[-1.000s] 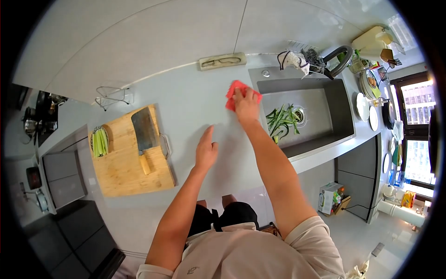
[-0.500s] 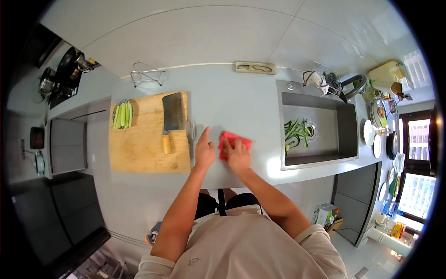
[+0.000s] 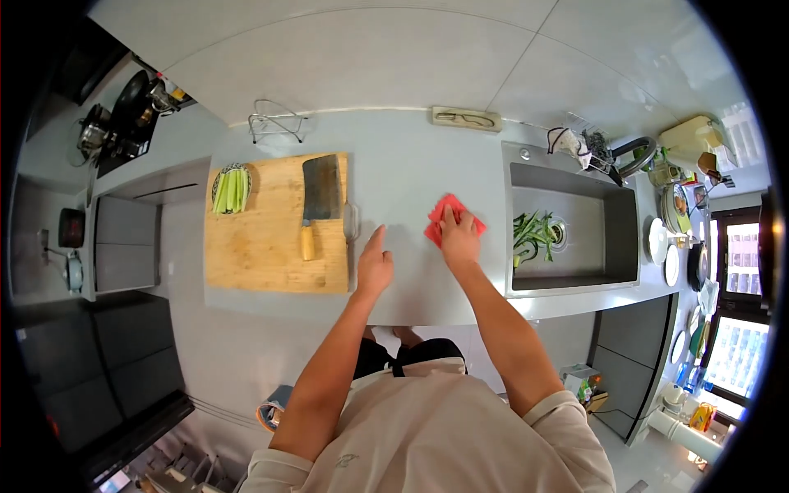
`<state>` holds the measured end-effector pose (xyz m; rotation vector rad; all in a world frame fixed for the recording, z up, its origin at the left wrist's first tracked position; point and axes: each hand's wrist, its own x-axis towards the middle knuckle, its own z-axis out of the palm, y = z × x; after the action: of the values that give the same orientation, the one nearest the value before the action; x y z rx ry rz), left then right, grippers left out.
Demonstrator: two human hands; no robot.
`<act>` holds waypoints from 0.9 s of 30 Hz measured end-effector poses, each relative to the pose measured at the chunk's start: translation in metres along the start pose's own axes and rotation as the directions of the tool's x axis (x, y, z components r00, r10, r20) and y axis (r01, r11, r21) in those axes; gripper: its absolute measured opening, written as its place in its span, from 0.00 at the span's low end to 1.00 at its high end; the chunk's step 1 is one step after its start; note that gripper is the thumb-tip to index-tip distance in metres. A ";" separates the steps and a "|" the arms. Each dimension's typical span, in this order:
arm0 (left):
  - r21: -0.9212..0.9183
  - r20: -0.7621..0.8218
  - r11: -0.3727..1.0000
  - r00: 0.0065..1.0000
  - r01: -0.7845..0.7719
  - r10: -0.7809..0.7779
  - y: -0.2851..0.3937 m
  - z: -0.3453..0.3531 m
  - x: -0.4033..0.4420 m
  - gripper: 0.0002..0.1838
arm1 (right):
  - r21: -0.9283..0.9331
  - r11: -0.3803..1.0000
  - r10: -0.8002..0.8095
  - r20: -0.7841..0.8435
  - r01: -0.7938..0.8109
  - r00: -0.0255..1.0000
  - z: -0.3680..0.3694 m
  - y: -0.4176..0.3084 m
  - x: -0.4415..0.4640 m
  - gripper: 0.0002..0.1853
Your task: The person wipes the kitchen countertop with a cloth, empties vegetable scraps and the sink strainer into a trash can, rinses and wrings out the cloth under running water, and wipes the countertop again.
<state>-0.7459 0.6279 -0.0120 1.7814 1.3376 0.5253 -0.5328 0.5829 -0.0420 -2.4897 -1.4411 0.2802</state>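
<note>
My right hand (image 3: 460, 237) presses a red cloth (image 3: 448, 205) against the grey countertop (image 3: 394, 181), left of the sink. My left hand (image 3: 376, 264) is over the counter near the right side of the wooden cutting board (image 3: 271, 255), fingers extended, holding nothing. On the board, a cleaver (image 3: 321, 189) lies with its wooden handle towards me. Cut green stalks (image 3: 233, 191) fill a patterned dish at the board's upper left. Green leafy scraps (image 3: 534, 235) lie in the sink (image 3: 579, 267).
A wire rack (image 3: 276, 123) and a narrow tray (image 3: 466, 118) stand along the wall. Behind the sink are a black faucet (image 3: 637, 156) and a wire basket with a white cloth (image 3: 569, 146). Plates (image 3: 657, 241) stand to its right. Pots (image 3: 94, 131) are at far left.
The right hand and red cloth went from beside the sink towards me, then back outward and right. My left hand stays extended near the board. The camera view has shifted.
</note>
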 end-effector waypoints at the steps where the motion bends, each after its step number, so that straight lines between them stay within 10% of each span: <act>1: 0.005 -0.012 1.000 0.999 -0.030 0.030 -0.003 0.004 -0.001 0.32 | 0.004 1.000 0.018 0.010 -0.018 1.000 -0.002 0.004 -0.019 0.24; 8: 0.003 0.014 0.999 0.999 -0.045 0.045 -0.002 0.009 0.003 0.31 | 0.086 0.972 -0.226 0.067 0.220 0.972 0.020 -0.048 -0.068 0.24; 17: 0.047 0.142 0.997 0.988 -0.065 0.058 0.020 0.030 -0.011 0.32 | 0.073 0.978 0.198 -0.044 -0.194 0.979 -0.015 0.061 -0.057 0.27; 22: 0.070 0.239 0.991 0.966 -0.116 0.096 0.035 0.065 -0.017 0.32 | 0.129 0.987 -0.085 -0.080 0.095 0.993 0.003 0.033 -0.128 0.24; 27: 0.086 0.323 0.972 0.929 -0.217 0.179 0.053 0.090 -0.023 0.32 | 0.179 0.960 0.240 -0.129 -0.216 0.962 -0.021 0.097 -0.116 0.23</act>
<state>-0.6571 0.5686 -0.0175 2.0159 0.9930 0.2554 -0.5041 0.4331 -0.0474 -2.4832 -1.0303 0.2381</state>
